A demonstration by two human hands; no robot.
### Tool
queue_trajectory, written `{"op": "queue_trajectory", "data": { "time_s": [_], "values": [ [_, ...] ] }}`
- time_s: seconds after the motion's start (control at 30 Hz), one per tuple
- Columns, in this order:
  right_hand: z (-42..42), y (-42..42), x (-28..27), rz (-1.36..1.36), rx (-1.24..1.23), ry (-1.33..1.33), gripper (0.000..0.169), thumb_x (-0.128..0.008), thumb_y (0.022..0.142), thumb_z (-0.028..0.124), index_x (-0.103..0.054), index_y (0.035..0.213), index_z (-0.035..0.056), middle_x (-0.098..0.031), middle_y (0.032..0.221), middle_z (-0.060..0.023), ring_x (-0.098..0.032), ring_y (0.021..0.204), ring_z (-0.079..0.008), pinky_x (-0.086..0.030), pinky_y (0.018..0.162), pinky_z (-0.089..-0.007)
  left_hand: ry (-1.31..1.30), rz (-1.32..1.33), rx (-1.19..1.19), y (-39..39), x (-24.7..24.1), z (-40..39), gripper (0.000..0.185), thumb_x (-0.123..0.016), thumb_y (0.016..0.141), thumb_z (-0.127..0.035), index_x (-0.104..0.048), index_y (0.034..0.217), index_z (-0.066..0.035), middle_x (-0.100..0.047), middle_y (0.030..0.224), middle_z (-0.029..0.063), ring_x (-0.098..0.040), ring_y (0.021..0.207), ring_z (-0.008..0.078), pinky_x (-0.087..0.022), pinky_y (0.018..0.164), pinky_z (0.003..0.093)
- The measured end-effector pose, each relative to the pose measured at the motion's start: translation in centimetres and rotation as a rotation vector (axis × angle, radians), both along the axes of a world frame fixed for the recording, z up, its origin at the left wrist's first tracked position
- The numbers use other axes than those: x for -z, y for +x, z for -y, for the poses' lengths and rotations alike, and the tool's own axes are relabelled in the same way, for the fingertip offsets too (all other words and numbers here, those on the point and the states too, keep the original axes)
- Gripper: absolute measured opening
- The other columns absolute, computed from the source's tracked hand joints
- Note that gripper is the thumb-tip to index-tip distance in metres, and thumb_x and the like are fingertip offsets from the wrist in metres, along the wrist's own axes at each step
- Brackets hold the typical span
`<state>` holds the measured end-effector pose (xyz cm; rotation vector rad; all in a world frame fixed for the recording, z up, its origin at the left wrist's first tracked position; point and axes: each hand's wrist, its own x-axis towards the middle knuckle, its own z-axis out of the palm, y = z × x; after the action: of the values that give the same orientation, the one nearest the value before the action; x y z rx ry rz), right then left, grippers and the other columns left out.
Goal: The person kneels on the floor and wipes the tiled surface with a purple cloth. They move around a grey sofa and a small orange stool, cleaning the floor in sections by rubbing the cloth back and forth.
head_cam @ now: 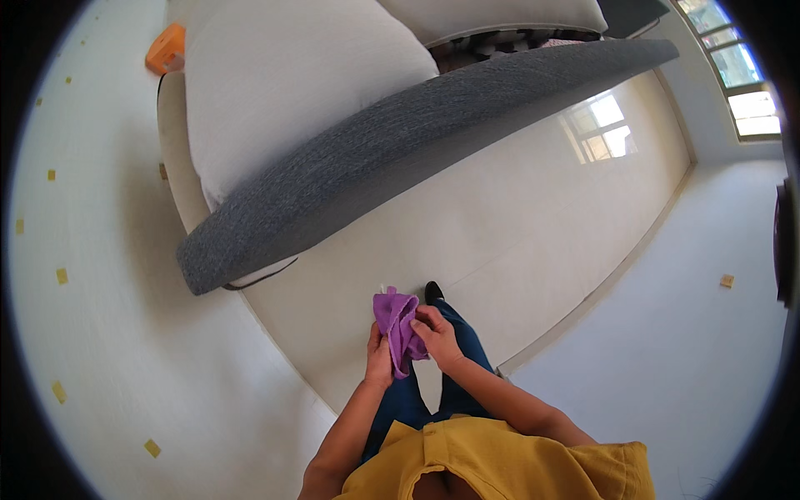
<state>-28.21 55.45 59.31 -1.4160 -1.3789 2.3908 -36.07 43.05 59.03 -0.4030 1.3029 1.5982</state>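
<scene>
A crumpled purple cloth (401,331) is held up in front of my legs, folded over on itself with its stitched edge showing. My left hand (379,364) grips it from the left, the fingers partly hidden behind the fabric. From the other side, my right hand (440,340) has its thumb and fingers on the cloth's right edge. Both hands are well apart from the grey upholstered backrest (387,144) of what looks like a sofa.
Large off-white cushions (287,81) rest against the backrest's far side. An orange plastic object (166,49) stands at the upper left. Pale tiled floor (475,231) runs between the furniture and the wall (631,312) on the right. A window (731,56) is at the upper right.
</scene>
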Motion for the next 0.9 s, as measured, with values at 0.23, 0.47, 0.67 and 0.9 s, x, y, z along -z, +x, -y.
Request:
{"op": "queue_trajectory", "data": {
  "time_s": [0.23,0.47,0.67,0.9],
  "values": [
    [0.2,1.9,4.3,-0.018,-0.167,0.264,0.042,-0.069,0.090,0.029,-0.062,0.123,0.0049,-0.054,0.119,-0.0101,-0.052,0.116,-0.0201,-0.041,0.101,-0.0332,-0.090,-0.068,0.290,2.4,2.6,-1.6,0.054,-0.052,0.100,-0.018,-0.030,0.147,-0.006,-0.043,0.141,0.0119,-0.041,0.133,0.0233,-0.034,0.111,0.0343],
    [-2.9,6.3,13.6,0.083,0.050,-0.262,0.040,-0.063,0.079,0.007,-0.062,0.119,0.0060,-0.066,0.099,-0.0136,-0.064,0.091,-0.0267,-0.050,0.084,-0.0353,-0.370,-0.148,0.651,3.9,6.0,-2.5,0.047,-0.057,0.099,-0.018,-0.042,0.142,-0.007,-0.056,0.129,0.0107,-0.056,0.114,0.0202,-0.047,0.095,0.0326],
    [-11.0,9.1,22.8,0.289,-0.090,0.123,0.046,-0.070,0.073,0.017,-0.063,0.118,0.0103,-0.067,0.107,-0.0201,-0.066,0.093,-0.0357,-0.052,0.084,-0.0411,-0.549,-0.078,0.503,4.1,9.3,-7.0,0.026,-0.048,0.102,-0.014,-0.054,0.125,-0.005,-0.065,0.112,0.0102,-0.064,0.094,0.0175,-0.052,0.080,0.0301],
    [-18.6,7.8,25.2,0.327,-0.418,0.729,0.045,-0.066,0.076,0.015,-0.061,0.121,0.0151,-0.062,0.116,-0.0140,-0.057,0.106,-0.0392,-0.051,0.085,-0.0473,-0.463,-0.271,0.904,7.9,21.7,-5.5,0.027,-0.050,0.101,-0.013,-0.055,0.125,-0.002,-0.067,0.108,0.0091,-0.064,0.092,0.0152,-0.051,0.081,0.0286]
  ]
}}
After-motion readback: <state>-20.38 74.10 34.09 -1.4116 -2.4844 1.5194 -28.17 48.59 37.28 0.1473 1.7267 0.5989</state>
